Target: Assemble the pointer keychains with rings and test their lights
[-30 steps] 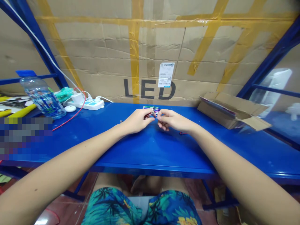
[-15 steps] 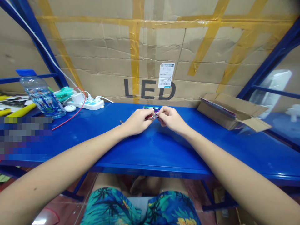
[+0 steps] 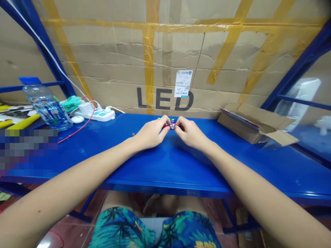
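Note:
My left hand (image 3: 151, 133) and my right hand (image 3: 190, 132) meet over the blue table (image 3: 168, 165), thumbs and index fingers pinched. Between the fingertips shows a small shiny piece (image 3: 172, 124) in purple, green and silver, too small to name. A bit of red peeks out by my left thumb. The fingers cover most of what each hand grips. Left of my left hand, a tiny metallic part (image 3: 133, 134) lies on the tabletop.
At the left stand a plastic bottle (image 3: 48, 106) with a blue cap and a white power strip (image 3: 100, 114) with plugs. A red cable (image 3: 80, 132) crosses the table there. An open cardboard box (image 3: 248, 125) sits at the right. Behind rises a large taped carton (image 3: 116, 69).
My fingertips have shifted and curled on the small piece. A silvery bit that stuck out between them is now less visible. My forearms have barely moved.

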Demonstrator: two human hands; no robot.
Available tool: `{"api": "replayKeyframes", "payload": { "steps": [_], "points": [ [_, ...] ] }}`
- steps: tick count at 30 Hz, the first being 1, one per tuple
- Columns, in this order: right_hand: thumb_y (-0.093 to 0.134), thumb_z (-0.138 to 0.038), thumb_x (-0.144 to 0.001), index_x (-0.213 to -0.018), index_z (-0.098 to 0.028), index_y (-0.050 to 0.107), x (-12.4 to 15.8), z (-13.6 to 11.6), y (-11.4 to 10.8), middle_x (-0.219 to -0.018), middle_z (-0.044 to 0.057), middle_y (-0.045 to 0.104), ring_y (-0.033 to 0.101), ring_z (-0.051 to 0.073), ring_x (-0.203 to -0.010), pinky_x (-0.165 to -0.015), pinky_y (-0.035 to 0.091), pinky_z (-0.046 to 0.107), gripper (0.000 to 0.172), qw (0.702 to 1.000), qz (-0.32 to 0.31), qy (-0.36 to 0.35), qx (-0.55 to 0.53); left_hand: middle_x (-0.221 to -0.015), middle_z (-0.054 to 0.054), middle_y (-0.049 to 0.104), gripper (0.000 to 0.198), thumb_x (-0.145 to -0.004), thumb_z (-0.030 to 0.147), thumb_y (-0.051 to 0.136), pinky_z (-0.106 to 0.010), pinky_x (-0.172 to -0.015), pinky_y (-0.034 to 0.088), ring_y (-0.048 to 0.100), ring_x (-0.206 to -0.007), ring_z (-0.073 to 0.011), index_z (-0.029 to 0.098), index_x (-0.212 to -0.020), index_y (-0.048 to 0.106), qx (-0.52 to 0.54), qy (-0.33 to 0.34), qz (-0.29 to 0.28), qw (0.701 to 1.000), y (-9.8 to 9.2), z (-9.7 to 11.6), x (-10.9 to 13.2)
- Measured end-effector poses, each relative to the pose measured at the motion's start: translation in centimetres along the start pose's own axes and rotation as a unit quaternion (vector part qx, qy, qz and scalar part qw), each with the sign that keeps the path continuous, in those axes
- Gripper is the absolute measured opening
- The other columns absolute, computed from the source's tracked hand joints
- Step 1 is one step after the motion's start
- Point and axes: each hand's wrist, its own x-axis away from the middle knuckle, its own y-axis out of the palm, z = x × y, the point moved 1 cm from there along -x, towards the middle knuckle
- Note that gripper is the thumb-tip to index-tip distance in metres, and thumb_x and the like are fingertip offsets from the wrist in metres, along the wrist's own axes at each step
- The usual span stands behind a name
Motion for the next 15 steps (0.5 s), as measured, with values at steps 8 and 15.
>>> {"api": "replayKeyframes", "payload": {
  "steps": [8,15],
  "points": [
    [0.046,-0.019,-0.092,-0.08,-0.022,0.043,0.24,-0.65,-0.14,-0.076,0.005,0.062,0.052,0.017,-0.066,-0.064,0.034,0.029,0.012,0.996,-0.026,-0.053,0.068,-0.111,-0.01,0.073,0.023,-0.098,0.025,0.049,-0.04,-0.091,0.052,0.068,-0.105,-0.026,0.017,-0.112,0.066,-0.1,0.073,0.015,0.992,0.53,-0.64,0.04],
    [0.046,-0.021,-0.094,-0.083,-0.02,0.052,0.12,-0.3,-0.39,-0.082,0.007,0.068,0.058,0.019,-0.074,-0.067,0.037,0.029,0.013,0.998,-0.006,-0.031,0.048,-0.109,-0.008,0.073,0.023,-0.097,0.024,0.05,-0.037,-0.085,0.053,0.069,-0.102,-0.0252,0.019,-0.112,0.067,-0.119,0.038,0.019,0.992,0.34,-0.71,-0.09]
  ]
}}
